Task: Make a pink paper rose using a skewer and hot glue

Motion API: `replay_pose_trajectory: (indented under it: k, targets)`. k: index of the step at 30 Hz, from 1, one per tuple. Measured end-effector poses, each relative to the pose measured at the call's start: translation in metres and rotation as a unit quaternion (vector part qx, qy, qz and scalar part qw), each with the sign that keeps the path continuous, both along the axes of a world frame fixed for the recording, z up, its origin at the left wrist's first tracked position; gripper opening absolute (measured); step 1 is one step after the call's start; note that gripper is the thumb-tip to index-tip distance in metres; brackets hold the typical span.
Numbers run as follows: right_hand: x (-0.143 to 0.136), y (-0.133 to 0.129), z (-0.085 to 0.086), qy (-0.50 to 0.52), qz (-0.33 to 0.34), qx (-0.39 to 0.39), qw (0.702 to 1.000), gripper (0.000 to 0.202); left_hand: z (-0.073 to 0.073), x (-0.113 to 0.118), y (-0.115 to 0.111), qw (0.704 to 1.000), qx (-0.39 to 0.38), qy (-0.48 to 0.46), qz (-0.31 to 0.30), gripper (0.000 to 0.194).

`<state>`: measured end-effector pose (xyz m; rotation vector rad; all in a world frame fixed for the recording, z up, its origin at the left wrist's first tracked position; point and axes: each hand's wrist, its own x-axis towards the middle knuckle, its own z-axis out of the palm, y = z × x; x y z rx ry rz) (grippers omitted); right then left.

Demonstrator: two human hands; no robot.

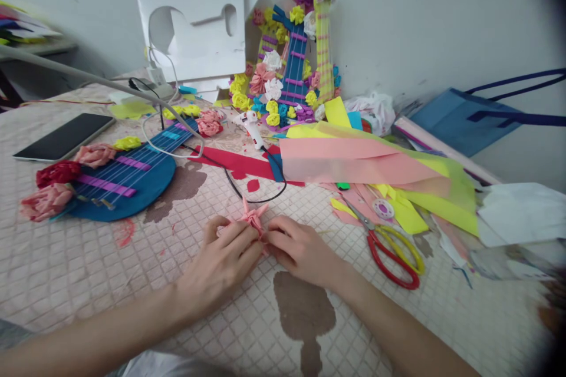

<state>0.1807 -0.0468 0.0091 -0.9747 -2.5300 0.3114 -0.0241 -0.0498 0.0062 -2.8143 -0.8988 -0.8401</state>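
A small pink paper flower (252,218) with pointed petals is held between both hands near the middle of the table. My left hand (232,253) wraps its bent fingers over the flower's left and front sides. On the right side, my right hand (300,247) pinches the flower's edge, its fingertips close to those of my left hand. Part of the flower is hidden behind the fingers. A blue paper guitar (132,179) with pink, red and yellow paper flowers lies to the left.
Red-and-yellow-handled scissors (393,256) lie right of my hands. Beyond them spread pink sheets (354,159) and yellow paper. A white glue gun (251,128) stands behind with its black cable looping forward. A tablet (66,136) lies far left; decorated guitars (295,65) lean on the wall.
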Motion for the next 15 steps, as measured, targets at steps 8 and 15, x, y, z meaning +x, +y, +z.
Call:
replay_pose_trajectory:
  k: [8,15]
  targets:
    - [0.003,0.000,0.000,-0.017,0.017,0.020,1.000,0.017,0.005,-0.003,-0.001,0.997,-0.071,-0.012,-0.002,0.016]
    - [0.003,0.001,-0.001,-0.027,0.018,0.065,0.997,0.017,0.002,-0.013,-0.002,0.994,-0.093,-0.044,0.035,0.019]
